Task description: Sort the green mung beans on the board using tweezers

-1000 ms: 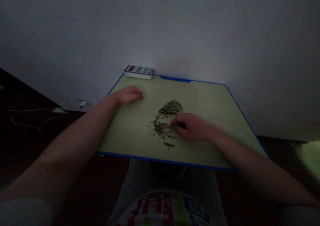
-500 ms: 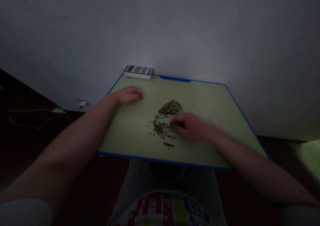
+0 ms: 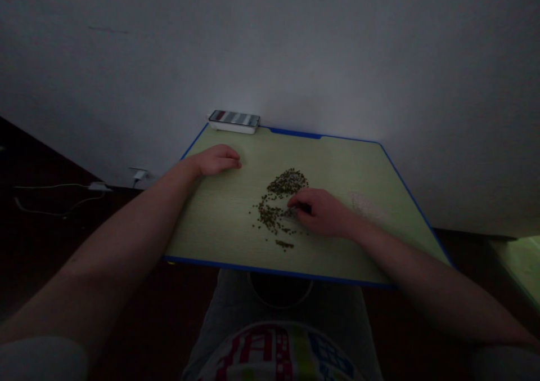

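Observation:
My right hand [image 3: 323,213] is at the right side of a loose scatter of small greenish-brown beans or seeds [image 3: 268,215]. Its fingers curl toward the thumb at the scatter's edge; whatever is between the fingertips is too small and dark to make out. Just beyond lies a denser pile of the same beans [image 3: 287,182], with some paler bits among them. My left hand [image 3: 217,160] rests on the left part of the tabletop [image 3: 223,218], fingers together and loosely curled, with nothing visible in it. Pale grains [image 3: 366,205] are spread to the right, partly behind my right forearm.
At the far left corner a phone [image 3: 235,117] lies on a white box [image 3: 232,127]. The table has a blue edge [image 3: 202,263] and stands against a wall [image 3: 295,49]. Below its front edge, a round container [image 3: 280,303] sits between my legs. Cables [image 3: 99,187] lie left.
My right hand has shifted very slightly at the edge of the scattered beans. My left hand stays where it was.

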Demonstrator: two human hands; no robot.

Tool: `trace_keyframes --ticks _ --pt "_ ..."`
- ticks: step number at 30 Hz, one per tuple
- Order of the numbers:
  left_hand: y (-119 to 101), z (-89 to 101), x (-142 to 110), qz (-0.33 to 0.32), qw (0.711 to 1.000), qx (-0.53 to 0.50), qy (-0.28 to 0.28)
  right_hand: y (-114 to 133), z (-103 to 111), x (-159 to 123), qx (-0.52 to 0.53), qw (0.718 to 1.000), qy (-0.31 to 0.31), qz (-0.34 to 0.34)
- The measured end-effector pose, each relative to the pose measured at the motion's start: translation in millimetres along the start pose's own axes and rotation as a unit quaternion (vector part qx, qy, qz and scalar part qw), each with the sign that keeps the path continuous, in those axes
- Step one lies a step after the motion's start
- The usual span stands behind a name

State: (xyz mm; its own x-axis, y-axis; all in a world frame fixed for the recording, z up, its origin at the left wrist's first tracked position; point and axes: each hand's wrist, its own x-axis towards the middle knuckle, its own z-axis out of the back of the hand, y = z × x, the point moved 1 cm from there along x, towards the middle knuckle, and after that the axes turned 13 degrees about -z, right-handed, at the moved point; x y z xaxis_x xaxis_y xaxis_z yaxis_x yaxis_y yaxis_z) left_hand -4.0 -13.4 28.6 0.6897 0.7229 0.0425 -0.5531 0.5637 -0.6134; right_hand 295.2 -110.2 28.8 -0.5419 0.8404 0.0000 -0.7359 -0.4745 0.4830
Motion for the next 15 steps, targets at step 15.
trace_keyframes --ticks 15 --pt "-1.3 0.0 -0.6 0.005 1.0 0.009 -0.002 1.2 0.2 -0.5 0.003 1.0 0.015 0.015"
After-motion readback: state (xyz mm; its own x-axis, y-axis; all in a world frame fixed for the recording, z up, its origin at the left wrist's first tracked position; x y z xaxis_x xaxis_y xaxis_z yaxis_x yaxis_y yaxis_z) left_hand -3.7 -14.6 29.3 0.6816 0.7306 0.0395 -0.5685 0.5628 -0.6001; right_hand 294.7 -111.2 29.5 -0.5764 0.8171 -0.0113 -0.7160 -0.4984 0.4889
